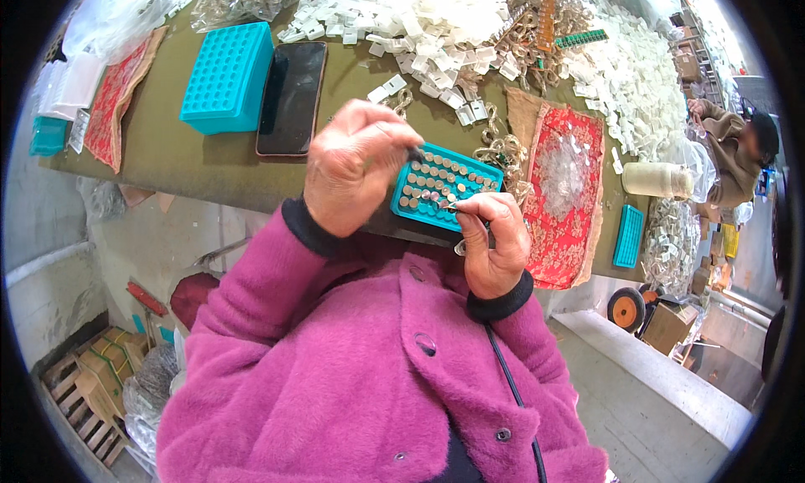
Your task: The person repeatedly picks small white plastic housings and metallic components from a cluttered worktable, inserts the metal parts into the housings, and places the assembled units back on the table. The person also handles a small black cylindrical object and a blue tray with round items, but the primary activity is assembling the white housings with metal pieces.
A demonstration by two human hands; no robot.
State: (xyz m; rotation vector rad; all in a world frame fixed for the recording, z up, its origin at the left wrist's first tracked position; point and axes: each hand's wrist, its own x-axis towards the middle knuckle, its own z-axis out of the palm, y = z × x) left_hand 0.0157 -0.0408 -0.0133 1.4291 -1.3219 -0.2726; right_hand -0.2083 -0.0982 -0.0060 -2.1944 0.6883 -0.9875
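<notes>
Here, left hand (356, 164): the fingertips are closed upon a small dark piece (415, 154), at the far-left corner of the tray; its kind I cannot surely tell.
Right hand (500, 241): thumb and forefinger pinch a thin bit (452, 205), at the tray's near-right part.
Teal tray (426, 215): it lies between both hands, by the near edge of the green table (159, 143).
Round pieces (421, 181): they sit in rows; a wrist or sleeve pressing the tray's rim could tip it and spill them.
Cord bundle (503, 148): just beside the tray, so loops may catch the right fingers.
</notes>
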